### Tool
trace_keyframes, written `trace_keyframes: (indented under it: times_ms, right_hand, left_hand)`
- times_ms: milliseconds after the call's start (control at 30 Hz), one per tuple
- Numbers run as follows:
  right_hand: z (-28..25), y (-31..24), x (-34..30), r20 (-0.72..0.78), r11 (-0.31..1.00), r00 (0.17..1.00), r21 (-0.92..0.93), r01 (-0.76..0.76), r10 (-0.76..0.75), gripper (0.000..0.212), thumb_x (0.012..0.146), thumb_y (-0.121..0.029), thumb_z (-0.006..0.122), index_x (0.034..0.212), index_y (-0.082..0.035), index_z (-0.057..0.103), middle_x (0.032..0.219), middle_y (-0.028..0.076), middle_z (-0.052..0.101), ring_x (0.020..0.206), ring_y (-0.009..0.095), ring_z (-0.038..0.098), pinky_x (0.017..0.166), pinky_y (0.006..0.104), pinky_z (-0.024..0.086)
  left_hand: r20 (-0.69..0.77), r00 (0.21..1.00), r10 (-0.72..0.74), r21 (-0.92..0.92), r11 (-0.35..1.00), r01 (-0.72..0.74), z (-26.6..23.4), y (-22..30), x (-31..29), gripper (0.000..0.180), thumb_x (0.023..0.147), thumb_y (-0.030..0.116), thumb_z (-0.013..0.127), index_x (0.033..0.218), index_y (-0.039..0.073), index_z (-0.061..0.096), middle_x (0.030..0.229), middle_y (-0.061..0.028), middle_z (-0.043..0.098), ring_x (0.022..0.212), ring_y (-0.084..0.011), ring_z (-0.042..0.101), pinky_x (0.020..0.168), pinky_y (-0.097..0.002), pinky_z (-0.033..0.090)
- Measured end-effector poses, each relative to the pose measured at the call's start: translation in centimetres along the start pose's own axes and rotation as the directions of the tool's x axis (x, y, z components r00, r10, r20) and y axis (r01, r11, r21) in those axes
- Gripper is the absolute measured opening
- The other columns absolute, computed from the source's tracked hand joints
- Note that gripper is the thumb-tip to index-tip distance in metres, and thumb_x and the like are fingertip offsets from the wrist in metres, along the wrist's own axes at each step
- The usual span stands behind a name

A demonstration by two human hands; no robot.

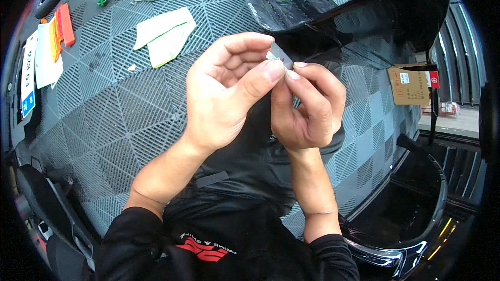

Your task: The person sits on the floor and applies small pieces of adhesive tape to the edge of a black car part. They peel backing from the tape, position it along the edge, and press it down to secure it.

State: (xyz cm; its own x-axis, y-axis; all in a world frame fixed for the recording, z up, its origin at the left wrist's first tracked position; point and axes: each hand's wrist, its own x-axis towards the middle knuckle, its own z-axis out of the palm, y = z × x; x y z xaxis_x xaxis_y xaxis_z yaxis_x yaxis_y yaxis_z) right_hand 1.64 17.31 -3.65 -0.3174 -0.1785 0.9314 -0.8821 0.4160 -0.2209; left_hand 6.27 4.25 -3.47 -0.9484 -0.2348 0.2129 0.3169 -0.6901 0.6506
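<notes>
Both bare hands meet at the upper middle: the left hand (pixel 216 88), fingers curved, pinches a small thin grey piece (pixel 279 52) between thumb and fingertip, while the right hand (pixel 310 109), more tightly curled, grips its lower right edge with its fingertips. The piece is above a grey patterned floor (pixel 104 119), near a glossy black panel (pixel 364 15). Left of it lies a pale green cloth (pixel 169 35); farther right sits a cardboard box (pixel 408 88).
</notes>
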Motion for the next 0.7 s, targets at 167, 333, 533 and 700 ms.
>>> trace_keyframes:
  times_ms: [167,333,533,700]
  right_hand:
    - [0.3,0.5,-0.1,0.03,1.0,0.999,-0.018,0.025,-0.025,0.031,0.072,0.006,0.085,0.1,-0.004,0.074,0.103,0.014,0.069,0.083,0.023,0.07,0.07,0.0294,0.058]
    - [-1.0,1.4,0.7,0.039,1.0,0.999,-0.007,-0.015,0.015,0.028,0.072,0.002,0.084,0.097,-0.005,0.075,0.102,0.011,0.069,0.087,0.028,0.069,0.074,0.0354,0.058]
    - [-7.0,5.6,6.2,0.005,0.959,0.975,-0.176,0.22,-0.223,0.022,0.088,0.001,0.075,0.11,0.001,0.071,0.108,0.017,0.073,0.092,0.023,0.072,0.075,0.0278,0.059]
    - [-14.7,11.0,11.7,0.192,0.786,0.909,-0.457,0.416,-0.369,0.021,0.096,0.002,0.068,0.116,0.0,0.071,0.107,0.015,0.077,0.081,0.016,0.074,0.072,0.0232,0.059]
  left_hand:
    - [0.006,1.0,0.024,0.063,0.998,-0.025,-0.1,-0.2,0.6,0.029,0.097,0.006,0.073,0.122,-0.005,0.062,0.11,-0.0122,0.072,0.1,-0.0155,0.071,0.092,-0.0288,0.058]
    - [0.005,0.997,0.081,0.229,0.97,-0.08,-1.0,-0.5,2.9,0.023,0.098,0.008,0.072,0.118,-0.003,0.066,0.107,-0.0098,0.073,0.097,-0.0144,0.071,0.084,-0.029,0.061]
    - [0.162,0.965,0.208,0.402,0.879,-0.257,-2.6,0.6,5.0,0.024,0.097,0.012,0.074,0.118,0.001,0.071,0.107,-0.0069,0.074,0.093,-0.012,0.071,0.084,-0.0279,0.061]
    - [0.259,0.945,0.202,0.414,0.86,-0.298,-2.3,0.4,6.3,0.023,0.097,0.012,0.074,0.117,0.002,0.071,0.108,-0.006,0.075,0.097,-0.0119,0.071,0.087,-0.0271,0.06]
